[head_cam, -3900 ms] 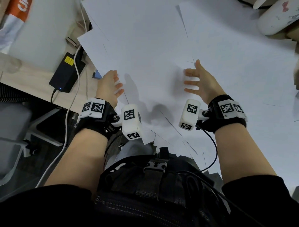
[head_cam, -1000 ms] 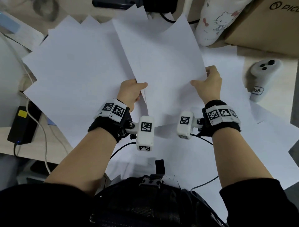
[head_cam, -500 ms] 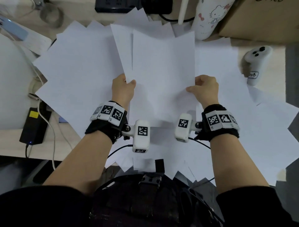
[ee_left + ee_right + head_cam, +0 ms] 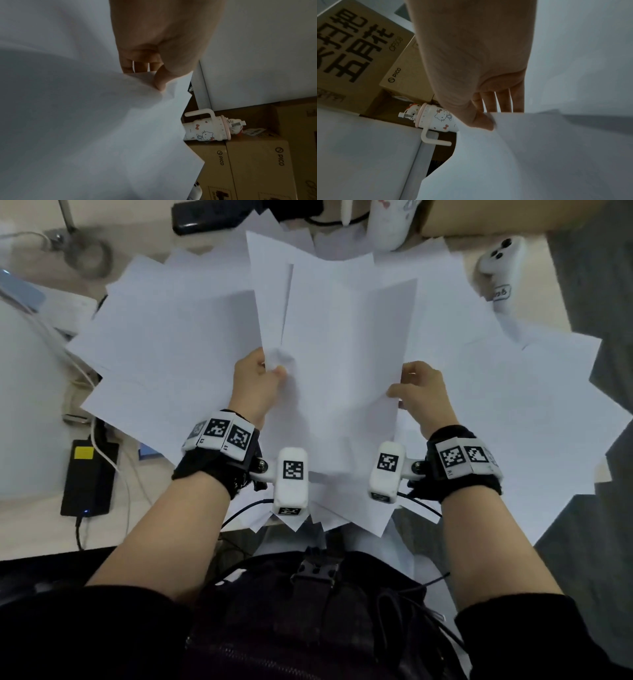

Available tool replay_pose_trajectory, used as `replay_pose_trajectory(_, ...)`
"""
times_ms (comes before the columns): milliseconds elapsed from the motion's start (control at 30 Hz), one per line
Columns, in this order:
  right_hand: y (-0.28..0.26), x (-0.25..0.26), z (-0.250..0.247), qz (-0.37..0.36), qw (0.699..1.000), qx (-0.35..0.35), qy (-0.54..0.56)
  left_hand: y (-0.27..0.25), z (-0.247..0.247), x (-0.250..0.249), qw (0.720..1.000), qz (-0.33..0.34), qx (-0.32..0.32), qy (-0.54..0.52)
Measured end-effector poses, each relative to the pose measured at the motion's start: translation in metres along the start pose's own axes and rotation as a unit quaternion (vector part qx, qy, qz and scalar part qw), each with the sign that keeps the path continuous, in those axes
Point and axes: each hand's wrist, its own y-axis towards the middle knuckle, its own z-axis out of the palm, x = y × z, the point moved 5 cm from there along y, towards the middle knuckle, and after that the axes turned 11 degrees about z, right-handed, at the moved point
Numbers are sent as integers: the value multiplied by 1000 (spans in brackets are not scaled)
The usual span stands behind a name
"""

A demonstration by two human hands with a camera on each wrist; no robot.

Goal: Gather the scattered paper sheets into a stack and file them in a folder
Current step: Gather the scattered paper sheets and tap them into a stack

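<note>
Many white loose sheets fan out over a desk, overlapping, some hanging past the near edge toward the person's lap. Largest thing otherwise: cardboard boxes behind the desk, one printed PICO, seen in both wrist views. Raised above the spread is a small stack of sheets, edges not squared, one sheet poking out at its left side. Left hand pinches the stack's left edge, thumb on top, fingers underneath; left wrist view shows thumb pressed on the paper's corner area with paper creased there. Right hand pinches the right edge, thumb on top, fingers going behind the sheet. Hands are apart, one on each side of the stack, both clamped on it. No folder can be made out in any view. Black power brick with a yellow label lies at left on the desk, white cable running across it. White controller sits at far right, just beside the sheets. Cartoon-cat cup with a handle stands at the far edge, near the boxes. Black power strip at top, partly under paper corners. Wrist bands with square markers on both arms; dark bag straps at bottom of head view.
</note>
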Motion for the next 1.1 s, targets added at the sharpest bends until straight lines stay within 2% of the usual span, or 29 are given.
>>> replay_pose_trajectory(200,-11,-38,-22,73,991,-66,94,-10,24,9,994,-19,90,51)
replay_pose_trajectory(367,-13,-80,-45,183,977,-93,61,-17,39,32,972,-89,123,177)
replay_pose_trajectory(533,-16,-103,-54,237,968,-82,23,-21,50,37,946,-89,131,283)
replay_pose_trajectory(767,-22,-100,-64,218,963,-156,-21,-18,52,44,954,-92,125,255)
replay_pose_trajectory(967,-32,-109,-60,248,963,-91,-56,-25,56,51,955,-91,135,249)
replay_pose_trajectory(1100,-36,-115,-60,232,969,-77,-10,-28,58,50,979,-86,111,151)
